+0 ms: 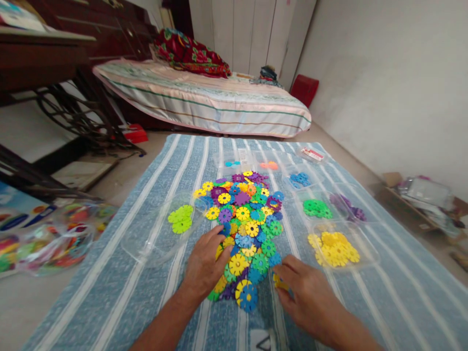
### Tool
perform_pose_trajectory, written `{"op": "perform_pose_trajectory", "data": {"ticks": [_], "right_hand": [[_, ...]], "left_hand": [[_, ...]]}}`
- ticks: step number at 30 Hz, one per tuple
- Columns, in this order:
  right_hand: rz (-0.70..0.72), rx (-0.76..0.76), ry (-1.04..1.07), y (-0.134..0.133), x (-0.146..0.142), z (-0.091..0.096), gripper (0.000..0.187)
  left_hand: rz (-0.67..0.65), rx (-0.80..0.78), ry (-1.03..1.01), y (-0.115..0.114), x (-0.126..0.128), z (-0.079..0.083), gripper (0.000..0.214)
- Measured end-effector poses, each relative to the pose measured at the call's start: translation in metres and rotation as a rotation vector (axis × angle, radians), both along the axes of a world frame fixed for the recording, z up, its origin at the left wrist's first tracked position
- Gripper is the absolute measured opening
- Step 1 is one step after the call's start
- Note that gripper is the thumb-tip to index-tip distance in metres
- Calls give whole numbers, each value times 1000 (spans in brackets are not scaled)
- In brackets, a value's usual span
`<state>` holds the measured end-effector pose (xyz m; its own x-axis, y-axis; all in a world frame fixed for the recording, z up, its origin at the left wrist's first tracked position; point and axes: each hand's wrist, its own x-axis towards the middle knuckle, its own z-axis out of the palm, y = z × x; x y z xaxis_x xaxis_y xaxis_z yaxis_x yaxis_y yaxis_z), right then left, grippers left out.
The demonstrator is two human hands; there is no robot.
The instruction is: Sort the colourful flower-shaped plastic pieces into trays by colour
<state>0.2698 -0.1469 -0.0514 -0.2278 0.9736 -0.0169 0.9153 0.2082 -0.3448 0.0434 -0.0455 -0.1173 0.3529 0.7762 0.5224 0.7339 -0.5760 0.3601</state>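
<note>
A heap of colourful plastic snowflake discs (252,228) lies in the middle of the cloth. My left hand (205,261) rests on the heap's left side, thumb and forefinger apart, with the fingertips at a blue disc (226,229). To the right of the heap, my right hand (309,292) is closed on a yellow snowflake disc (278,281); a bit of blue shows below it. Near that hand, a clear tray (371,256) contains yellow discs (334,249). Green discs (317,208) fill part of another tray behind it, beside purple discs (353,208).
A clear tray (141,243) at left holds lime-green discs (181,218). Farther trays hold blue discs (300,180), orange discs (269,165) and light-blue discs (232,164). A small red-and-white box (312,154) lies on the striped cloth (146,190). Bags of coloured pieces (58,243) stand at left.
</note>
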Motion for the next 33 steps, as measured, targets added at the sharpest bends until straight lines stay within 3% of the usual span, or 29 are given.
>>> {"op": "perform_pose_trajectory", "data": {"ticks": [6, 11, 17, 20, 24, 26, 29, 33], "right_hand": [[-202, 212, -31, 3, 47, 15, 26], [-336, 250, -16, -1, 76, 20, 36], [-473, 322, -261, -5, 92, 18, 36], [-376, 309, -151, -6, 72, 12, 31], [-52, 119, -2, -7, 13, 3, 18], [41, 48, -6, -7, -17, -2, 17], [74, 14, -69, -8, -49, -10, 22], [64, -23, -128, -7, -61, -17, 20]], "left_hand": [[7, -29, -16, 0, 0, -2, 18], [7, -30, -24, 0, 0, -3, 18], [3, -20, -8, 0, 1, -2, 17], [5, -38, -11, -2, 2, -1, 16], [15, -66, -16, -4, 4, 2, 15], [12, -75, -20, -4, 4, 3, 16], [1, -80, -23, -5, 5, 4, 16], [4, -76, -24, -5, 4, 3, 15]]}}
